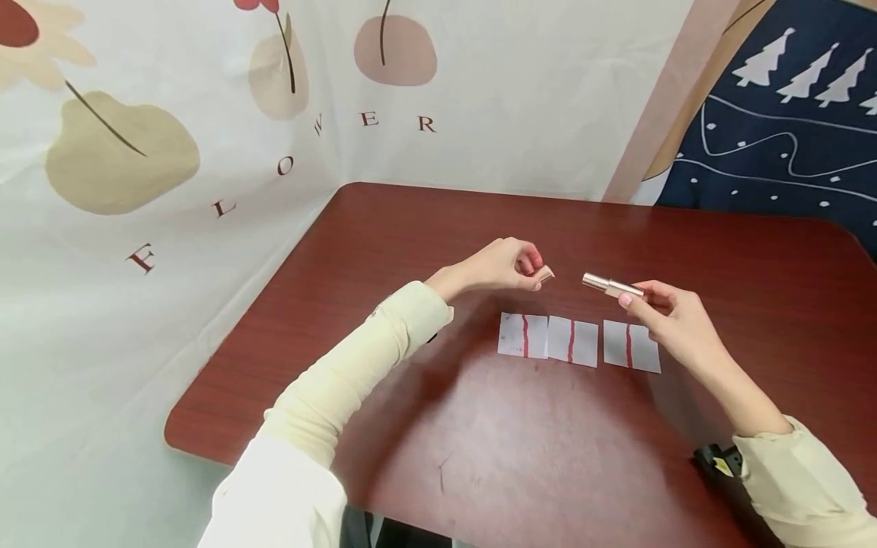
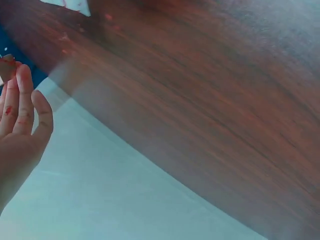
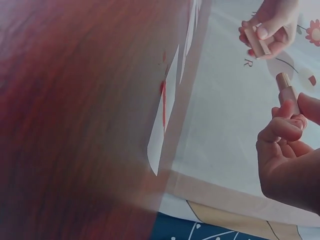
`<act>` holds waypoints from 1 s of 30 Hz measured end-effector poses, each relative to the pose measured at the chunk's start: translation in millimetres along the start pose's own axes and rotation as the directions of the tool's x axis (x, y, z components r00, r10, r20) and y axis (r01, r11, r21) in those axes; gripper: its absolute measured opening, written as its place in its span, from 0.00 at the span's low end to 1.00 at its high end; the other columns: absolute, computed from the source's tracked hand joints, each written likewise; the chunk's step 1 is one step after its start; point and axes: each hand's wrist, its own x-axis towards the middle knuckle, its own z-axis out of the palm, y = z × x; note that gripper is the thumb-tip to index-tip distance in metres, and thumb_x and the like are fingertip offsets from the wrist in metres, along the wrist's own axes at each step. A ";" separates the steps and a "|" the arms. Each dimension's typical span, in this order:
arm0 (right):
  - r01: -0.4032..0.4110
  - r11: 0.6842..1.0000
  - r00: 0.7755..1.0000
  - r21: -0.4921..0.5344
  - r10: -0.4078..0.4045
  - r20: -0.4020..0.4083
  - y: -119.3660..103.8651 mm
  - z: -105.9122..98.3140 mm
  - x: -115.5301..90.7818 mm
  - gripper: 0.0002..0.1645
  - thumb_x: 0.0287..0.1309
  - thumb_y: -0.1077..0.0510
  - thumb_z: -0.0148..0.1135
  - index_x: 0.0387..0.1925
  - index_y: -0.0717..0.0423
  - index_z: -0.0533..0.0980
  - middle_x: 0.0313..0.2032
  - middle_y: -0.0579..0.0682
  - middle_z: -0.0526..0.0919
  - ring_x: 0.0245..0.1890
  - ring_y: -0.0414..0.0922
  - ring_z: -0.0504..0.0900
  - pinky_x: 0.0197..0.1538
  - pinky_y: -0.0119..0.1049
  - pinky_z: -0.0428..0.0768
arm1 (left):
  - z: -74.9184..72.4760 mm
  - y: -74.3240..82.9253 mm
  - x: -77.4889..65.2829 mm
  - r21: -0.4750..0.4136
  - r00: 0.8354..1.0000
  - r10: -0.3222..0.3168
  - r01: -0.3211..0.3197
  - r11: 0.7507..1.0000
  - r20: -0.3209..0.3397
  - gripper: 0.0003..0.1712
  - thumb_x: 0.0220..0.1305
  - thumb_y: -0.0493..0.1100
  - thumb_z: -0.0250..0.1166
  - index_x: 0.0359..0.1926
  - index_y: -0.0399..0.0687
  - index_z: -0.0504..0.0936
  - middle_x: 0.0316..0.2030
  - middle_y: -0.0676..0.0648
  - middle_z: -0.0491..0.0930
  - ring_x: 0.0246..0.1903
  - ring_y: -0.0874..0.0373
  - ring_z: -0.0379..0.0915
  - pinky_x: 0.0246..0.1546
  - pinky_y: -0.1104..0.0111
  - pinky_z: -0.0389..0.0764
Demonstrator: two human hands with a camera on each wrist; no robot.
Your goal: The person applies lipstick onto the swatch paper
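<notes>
My left hand (image 1: 503,265) pinches a small rose-gold lipstick cap (image 1: 543,274) between thumb and fingers, above the far side of the papers. Across a short gap, my right hand (image 1: 678,320) holds a rose-gold lipstick tube (image 1: 612,287) by its base, its shiny inner sleeve pointing left toward the cap. Both pieces also show in the right wrist view, the cap (image 3: 257,42) higher up and apart from the tube (image 3: 285,87). In the left wrist view, red smears mark the fingers (image 2: 22,107) of my left hand, and the cap is partly cut off.
Three white paper pieces lie in a row on the brown table (image 1: 425,380), each with a red line: left (image 1: 512,335), middle (image 1: 584,346) and right (image 1: 644,352). A white flower-print cloth (image 1: 514,114) hangs behind, with a dark blue tree-print cloth (image 1: 774,152) at right.
</notes>
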 end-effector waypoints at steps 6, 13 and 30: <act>-0.016 1.000 0.999 0.016 0.015 0.053 -4.3 -2.4 2.0 0.21 0.61 0.50 0.59 0.46 0.63 0.75 0.29 0.50 0.81 0.25 0.40 0.75 0.20 0.32 0.69 | 0.8 11.6 3.2 -0.006 0.997 0.060 -0.060 0.998 0.057 0.14 0.52 0.40 0.69 0.38 0.42 0.76 0.32 0.48 0.80 0.32 0.61 0.76 0.39 0.76 0.71; 0.015 0.999 0.995 -0.041 -0.011 0.098 -5.2 1.2 1.6 0.21 0.61 0.50 0.59 0.46 0.63 0.76 0.34 0.62 0.81 0.27 0.45 0.77 0.24 0.32 0.68 | 7.2 18.5 1.0 -0.046 0.988 0.104 -0.100 0.994 0.112 0.13 0.53 0.39 0.68 0.40 0.38 0.79 0.30 0.50 0.80 0.30 0.60 0.77 0.37 0.76 0.72; 0.089 0.996 0.980 -0.015 -0.085 0.180 -4.8 7.9 0.5 0.17 0.57 0.56 0.64 0.47 0.60 0.76 0.29 0.53 0.77 0.22 0.42 0.72 0.21 0.32 0.66 | 21.4 28.5 -4.4 -0.066 0.973 0.188 -0.181 0.981 0.132 0.08 0.56 0.39 0.66 0.38 0.45 0.82 0.27 0.54 0.80 0.28 0.65 0.73 0.34 0.77 0.71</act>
